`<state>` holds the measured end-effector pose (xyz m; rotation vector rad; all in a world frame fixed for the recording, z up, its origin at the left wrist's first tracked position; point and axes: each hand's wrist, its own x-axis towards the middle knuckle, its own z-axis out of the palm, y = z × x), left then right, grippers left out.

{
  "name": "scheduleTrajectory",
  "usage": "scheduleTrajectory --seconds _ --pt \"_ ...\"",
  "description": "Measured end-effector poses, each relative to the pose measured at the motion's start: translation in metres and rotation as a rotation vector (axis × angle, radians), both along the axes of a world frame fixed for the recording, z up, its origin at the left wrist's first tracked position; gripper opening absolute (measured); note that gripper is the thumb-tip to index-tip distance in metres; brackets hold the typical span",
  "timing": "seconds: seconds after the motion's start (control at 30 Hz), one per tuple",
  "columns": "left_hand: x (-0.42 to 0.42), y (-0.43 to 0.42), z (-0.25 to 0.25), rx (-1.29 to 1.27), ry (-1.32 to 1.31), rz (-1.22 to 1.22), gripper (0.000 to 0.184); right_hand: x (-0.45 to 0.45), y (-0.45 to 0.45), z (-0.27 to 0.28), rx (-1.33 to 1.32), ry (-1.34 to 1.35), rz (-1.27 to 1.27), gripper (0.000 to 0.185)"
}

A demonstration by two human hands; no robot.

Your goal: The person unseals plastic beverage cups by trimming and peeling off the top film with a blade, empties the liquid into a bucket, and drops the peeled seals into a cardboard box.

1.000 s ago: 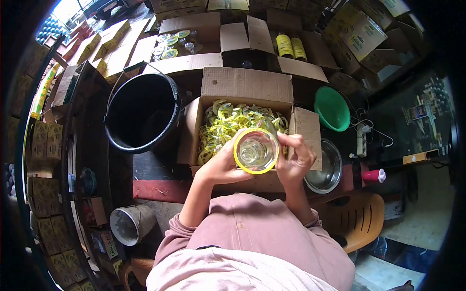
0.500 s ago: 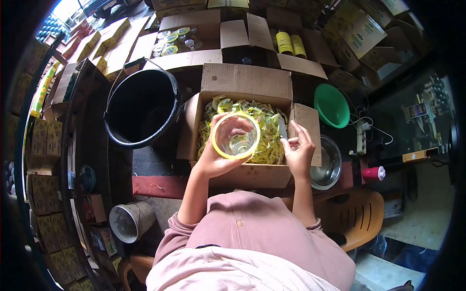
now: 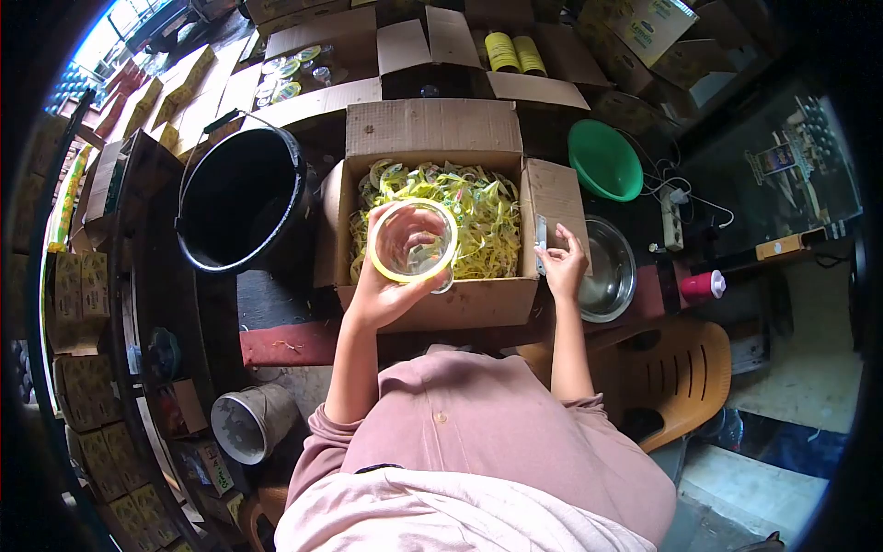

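My left hand (image 3: 374,296) is wrapped round a clear cup with a yellow rim (image 3: 448,241), tilted so that its round end faces me. It hangs over the near left part of an open cardboard box (image 3: 441,308). Thin yellow and green plastic strips (image 3: 483,216) fill this box in a tangle. By the box's right edge, my right hand (image 3: 564,265) pinches a narrow, flat grey blade (image 3: 541,241) that points upward. Its lower end is hidden by my fingers.
A black bucket (image 3: 189,244) stands left of the box. To the right are a green basin (image 3: 602,161), a metal bowl (image 3: 627,276), a power strip (image 3: 672,225) and a pink-and-white container (image 3: 702,285). Behind, open cartons hold clear cups (image 3: 287,69) and yellow cylinders (image 3: 501,52).
The view has shifted, so the scene sits further left and higher. My right hand has moved from over the strips to the box's right flap, with the blade now plainer to see.
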<state>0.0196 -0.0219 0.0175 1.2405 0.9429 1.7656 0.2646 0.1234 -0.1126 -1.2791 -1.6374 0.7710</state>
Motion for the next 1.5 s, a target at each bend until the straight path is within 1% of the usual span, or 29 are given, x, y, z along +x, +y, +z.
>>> scheduleTrajectory --seconds 0.1,0.13,0.23,0.27,0.37,0.4,0.5,0.6,0.63,0.7,0.73,0.77,0.83,0.87,0.9,0.93,0.97,1.03,1.1,1.13,1.17,1.2,1.23,1.27,1.3,1.37,1.4,1.43,1.5 --pt "-0.001 -0.007 -0.008 -0.005 -0.149 -0.053 0.069 -0.001 -0.005 0.008 0.04 -0.18 -0.001 0.051" --pt "-0.003 -0.01 -0.011 -0.021 -0.205 -0.069 0.067 -0.002 -0.006 0.011 0.021 -0.165 -0.016 0.051" --pt "-0.004 -0.017 -0.013 -0.039 -0.401 -0.083 0.059 -0.008 -0.014 0.031 0.072 -0.469 -0.093 0.055" --pt "-0.005 -0.019 -0.013 -0.035 -0.439 -0.068 0.058 -0.004 -0.009 0.018 0.117 -0.449 -0.107 0.055" --pt "-0.013 -0.021 -0.017 -0.077 -0.509 -0.017 0.055 -0.006 -0.013 0.022 0.245 -0.528 -0.122 0.053" --pt "-0.014 -0.021 -0.017 -0.094 -0.514 0.012 0.055 -0.006 -0.013 0.023 0.206 -0.561 -0.105 0.049" --pt "-0.015 -0.023 -0.014 -0.125 -0.556 0.041 0.05 -0.01 -0.016 0.028 0.2 -0.555 -0.094 0.046" --pt "-0.015 -0.025 -0.008 -0.131 -0.581 0.066 0.044 -0.022 -0.02 0.035 0.292 -0.375 -0.028 0.037" --pt "-0.016 -0.026 -0.008 -0.129 -0.593 0.058 0.044 -0.031 -0.024 0.041 0.253 -0.285 0.005 0.022" --pt "-0.019 -0.025 -0.01 -0.126 -0.614 0.041 0.044 -0.045 -0.031 0.044 0.261 -0.286 0.09 0.018" --pt "-0.02 -0.024 -0.013 -0.138 -0.594 0.04 0.044 -0.054 -0.032 0.045 0.297 -0.335 0.135 0.022" --pt "-0.022 -0.022 -0.018 -0.149 -0.574 0.04 0.044 -0.06 -0.036 0.048 0.286 -0.421 0.204 0.019" --pt "-0.027 -0.017 -0.028 -0.17 -0.532 0.042 0.045 -0.078 -0.051 0.054 0.289 -0.501 0.221 0.048" --pt "-0.028 -0.014 -0.032 -0.207 -0.495 0.108 0.042 -0.085 -0.05 0.051 0.296 -0.367 0.32 0.057" --pt "-0.022 -0.011 -0.029 -0.171 -0.48 0.188 0.04 -0.095 -0.05 0.054 0.305 -0.231 0.42 0.066" --pt "-0.026 -0.009 -0.032 -0.158 -0.486 0.188 0.04 -0.102 -0.061 0.073 -0.11 -0.034 0.536 0.064" --pt "-0.031 -0.008 -0.039 -0.148 -0.491 0.188 0.04 -0.113 -0.06 0.058 -0.258 0.268 0.726 0.062" --pt "-0.045 -0.008 -0.036 -0.153 -0.511 0.222 0.041 -0.139 -0.088 0.084 -0.313 0.357 0.796 0.062" --pt "-0.057 -0.006 -0.028 -0.056 -0.775 0.183 0.043 -0.167 -0.095 0.098 -0.318 0.42 0.826 0.057" --pt "-0.063 -0.009 -0.028 -0.027 -0.746 0.187 0.046 -0.181 -0.096 0.102 -0.319 0.452 0.841 0.055" --pt "-0.069 -0.012 -0.027 0.001 -0.717 0.19 0.049 -0.197 -0.094 0.103 -0.277 0.479 0.755 0.049" --pt "-0.081 -0.015 -0.033 -0.01 -0.798 0.035 0.053 -0.211 -0.09 0.113 -0.098 0.368 0.696 0.047" --pt "-0.087 -0.021 -0.037 -0.126 -0.953 0.129 0.056 -0.226 -0.086 0.125 0.08 0.258 0.631 0.045" --pt "-0.093 -0.031 -0.042 -0.182 -0.899 0.018 0.06 -0.241 -0.081 0.134 0.235 0.235 0.604 0.041" --pt "-0.098 -0.044 -0.041 -0.238 -0.841 -0.093 0.064 -0.257 -0.077 0.139 0.255 0.227 0.627 0.041" --pt "-0.101 -0.068 -0.039 -0.267 -0.611 -0.245 0.059 -0.286 -0.071 0.146 0.371 0.147 0.707 0.043" --pt "-0.104 -0.081 -0.039 -0.254 -0.511 -0.3 0.058 -0.301 -0.064 0.14 0.447 0.09 0.764 0.045" --pt "-0.108 -0.094 -0.039 -0.24 -0.411 -0.356 0.058 -0.31 -0.061 0.141 0.5 -0.071 0.863 0.044" --pt "-0.118 -0.116 -0.033 -0.214 -0.295 -0.369 0.059 -0.326 -0.064 0.143 0.483 -0.22 0.892 0.043"
